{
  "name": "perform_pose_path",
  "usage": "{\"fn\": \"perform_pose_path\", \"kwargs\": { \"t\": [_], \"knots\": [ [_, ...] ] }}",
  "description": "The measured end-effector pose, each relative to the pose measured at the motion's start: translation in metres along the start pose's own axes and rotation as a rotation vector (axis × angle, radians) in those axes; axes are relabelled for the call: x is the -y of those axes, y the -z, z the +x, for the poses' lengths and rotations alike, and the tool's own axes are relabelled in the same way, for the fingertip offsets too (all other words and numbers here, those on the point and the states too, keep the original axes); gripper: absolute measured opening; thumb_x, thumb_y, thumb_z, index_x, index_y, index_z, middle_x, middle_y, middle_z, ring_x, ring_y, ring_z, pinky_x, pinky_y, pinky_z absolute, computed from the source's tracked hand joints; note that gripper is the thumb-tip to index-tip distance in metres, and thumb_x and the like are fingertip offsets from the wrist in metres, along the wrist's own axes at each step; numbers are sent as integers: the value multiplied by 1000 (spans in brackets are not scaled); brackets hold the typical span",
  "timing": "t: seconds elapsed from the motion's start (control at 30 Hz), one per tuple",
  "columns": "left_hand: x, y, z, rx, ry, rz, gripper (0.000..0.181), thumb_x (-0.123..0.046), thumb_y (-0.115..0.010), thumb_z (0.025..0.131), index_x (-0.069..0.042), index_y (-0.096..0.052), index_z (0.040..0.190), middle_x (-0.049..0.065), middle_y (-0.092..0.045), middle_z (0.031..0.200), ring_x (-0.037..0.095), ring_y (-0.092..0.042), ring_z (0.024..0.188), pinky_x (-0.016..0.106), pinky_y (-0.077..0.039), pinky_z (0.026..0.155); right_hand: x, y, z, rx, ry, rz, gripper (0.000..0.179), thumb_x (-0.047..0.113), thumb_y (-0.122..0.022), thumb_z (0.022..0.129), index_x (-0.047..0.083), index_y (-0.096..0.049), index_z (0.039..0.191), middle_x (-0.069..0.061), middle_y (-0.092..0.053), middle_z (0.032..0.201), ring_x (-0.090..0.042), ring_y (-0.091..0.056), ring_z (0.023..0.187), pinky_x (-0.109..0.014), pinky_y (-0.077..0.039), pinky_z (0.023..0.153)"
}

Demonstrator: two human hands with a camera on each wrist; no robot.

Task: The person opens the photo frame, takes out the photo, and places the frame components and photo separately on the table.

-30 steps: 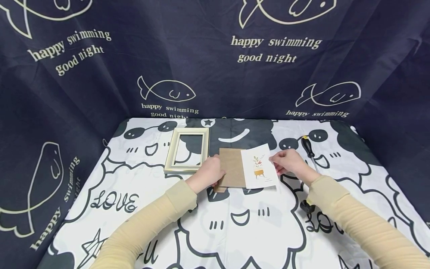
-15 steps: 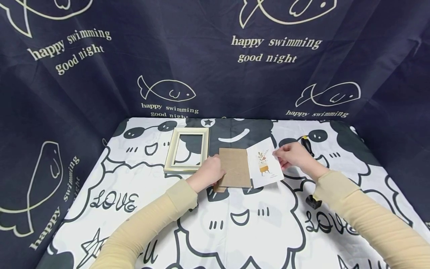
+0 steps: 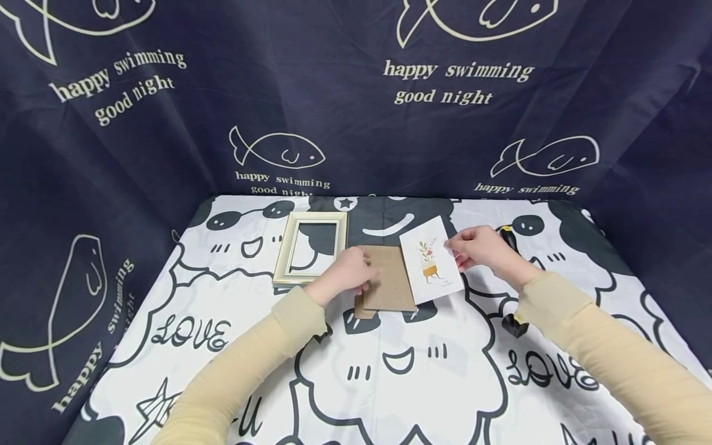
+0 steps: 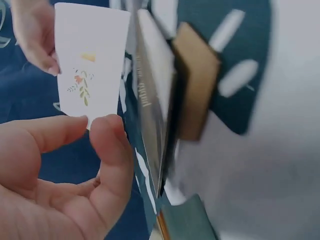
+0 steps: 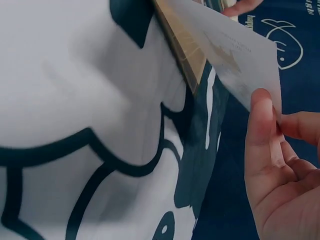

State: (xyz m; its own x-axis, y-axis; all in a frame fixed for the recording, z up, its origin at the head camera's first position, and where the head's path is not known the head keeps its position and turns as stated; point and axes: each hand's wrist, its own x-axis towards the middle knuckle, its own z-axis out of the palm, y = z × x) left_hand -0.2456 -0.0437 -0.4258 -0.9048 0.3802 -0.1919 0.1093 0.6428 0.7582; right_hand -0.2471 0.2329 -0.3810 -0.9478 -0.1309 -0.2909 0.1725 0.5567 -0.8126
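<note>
My right hand (image 3: pixel 479 244) pinches the right edge of a white picture card (image 3: pixel 431 259) between thumb and fingers. The card, printed with a potted plant, is tilted over the right side of a brown backing board (image 3: pixel 389 290). Above the board's left part is my left hand (image 3: pixel 349 269). In the left wrist view its thumb and fingertips (image 4: pixel 107 132) are bent close together with nothing between them, and the card is beyond. That view also shows the board stack (image 4: pixel 155 95) edge-on, with a shiny lettered top and a brown piece (image 4: pixel 195 80) beneath.
A cream picture frame (image 3: pixel 319 217) lies left of the board. On the right, a screwdriver handle (image 3: pixel 507 238) shows partly behind my right hand, and a black and yellow object (image 3: pixel 515 324) lies nearer me. A patterned cloth covers the table; a dark curtain hangs behind.
The card went right, off the board, then came back left and higher in my right hand. My left hand has let go of the board's left edge and moved up and inward over it.
</note>
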Motion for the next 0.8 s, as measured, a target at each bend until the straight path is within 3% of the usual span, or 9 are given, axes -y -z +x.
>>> {"fn": "perform_pose_path", "kwargs": {
  "t": [0.1, 0.2, 0.4, 0.6, 0.8],
  "knots": [
    [0, 2, 7, 31, 22, -138, 54, -22, -64, 89, 8, -45, 130, 16, -69, 74, 19, -64, 53, 32, -55, 56, 3, -4, 3, -5, 0, 36, 33, 17, -55, 93, -12, -57, 110, 0, -65, 72, -9, -63, 62, -25, -55, 61],
    [-1, 3, 13, 44, 51, -215, 54, -22, -64, 89, 6, -45, 131, 18, -70, 86, 25, -69, 66, 31, -56, 62, 5, -10, 6, -12, 18, 79, 34, 16, -55, 93, -12, -56, 112, 0, -64, 73, -9, -62, 63, -25, -55, 62],
    [-8, 8, 27, 53, 117, -370, 49, -21, -63, 91, 4, -48, 130, 17, -68, 94, 26, -69, 79, 34, -56, 72, 4, -22, 13, -10, 59, 147, 32, 14, -53, 95, -13, -55, 112, -1, -63, 74, -9, -62, 63, -26, -55, 63],
    [-12, 14, 35, 17, 156, -377, 42, -16, -67, 87, 4, -51, 121, 14, -66, 90, 15, -63, 67, 32, -56, 69, 7, -32, 23, -24, 40, 183, 33, 18, -55, 95, -11, -55, 111, -1, -62, 74, -9, -61, 63, -24, -55, 62],
    [-9, 15, 45, -88, 150, -333, 24, -13, -68, 86, 2, -56, 102, 8, -60, 73, 12, -58, 54, 25, -54, 56, 4, -41, 37, -44, 14, 220, 33, 20, -55, 95, -8, -55, 113, -3, -61, 78, -9, -61, 62, -23, -54, 63]
  ]
}}
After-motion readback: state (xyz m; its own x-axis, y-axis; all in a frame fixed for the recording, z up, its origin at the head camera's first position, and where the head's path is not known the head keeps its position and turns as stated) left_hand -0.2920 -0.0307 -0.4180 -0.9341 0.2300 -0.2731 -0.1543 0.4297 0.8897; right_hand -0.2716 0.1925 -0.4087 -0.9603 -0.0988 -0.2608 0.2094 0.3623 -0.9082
